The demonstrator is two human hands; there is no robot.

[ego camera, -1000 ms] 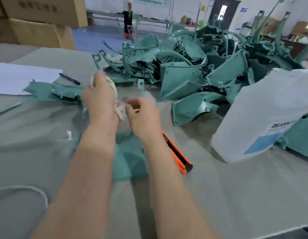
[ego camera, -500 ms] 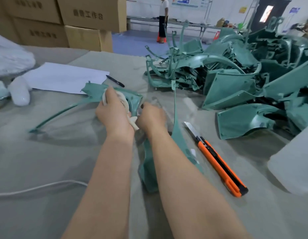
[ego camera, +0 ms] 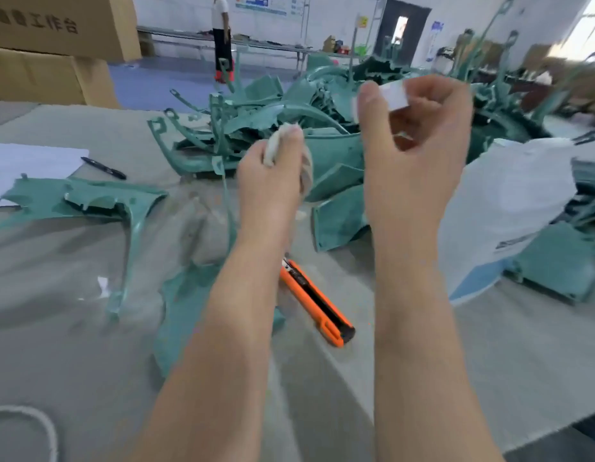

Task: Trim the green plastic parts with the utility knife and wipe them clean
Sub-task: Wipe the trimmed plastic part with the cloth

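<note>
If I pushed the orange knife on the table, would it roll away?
Probably not: the orange utility knife looks flat-sided and lies flat on the table, so it would likely slide. Its body looks like plastic, so it is probably light.

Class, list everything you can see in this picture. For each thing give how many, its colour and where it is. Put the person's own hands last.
green plastic parts: heaped pile, green, back of table
loose green parts: two, green, left and under left forearm
utility knife: one, orange and black, between the forearms
jug: one, white, blue label, right
paper sheet: one, white, left
pen: one, black, beside the paper
cardboard boxes: at least two, brown, upper left
cord: one, white, lower left
table: one, grey
bystander: one, far back
cloth: one, white, gripped by left hand
small piece: one, white, blurred, pinched by right hand
left hand: centre
right hand: raised
</note>
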